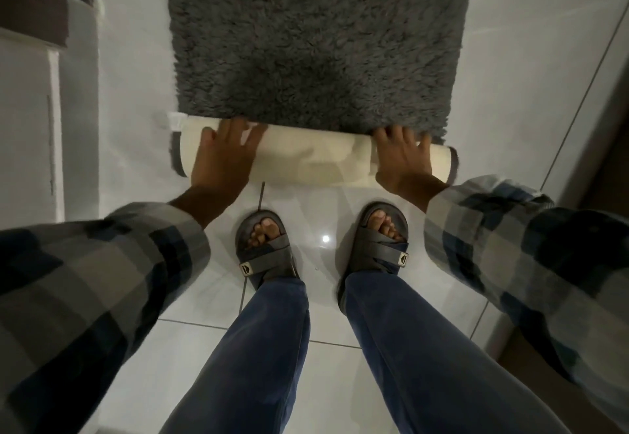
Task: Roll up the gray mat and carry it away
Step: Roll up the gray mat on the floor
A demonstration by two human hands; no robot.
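Note:
The gray mat is shaggy and lies flat on the white tiled floor, stretching away from me. Its near end is wound into a roll that shows the cream backing, with a white label at the left end. My left hand rests on the left part of the roll, fingers spread over its top. On the right part sits my right hand, fingers curled over the roll where it meets the flat pile. Both hands press on the roll.
My two feet in dark sandals stand just behind the roll. A white cabinet or wall runs along the left. A pale panel edge slants down the right side. Glossy tiles lie around my feet.

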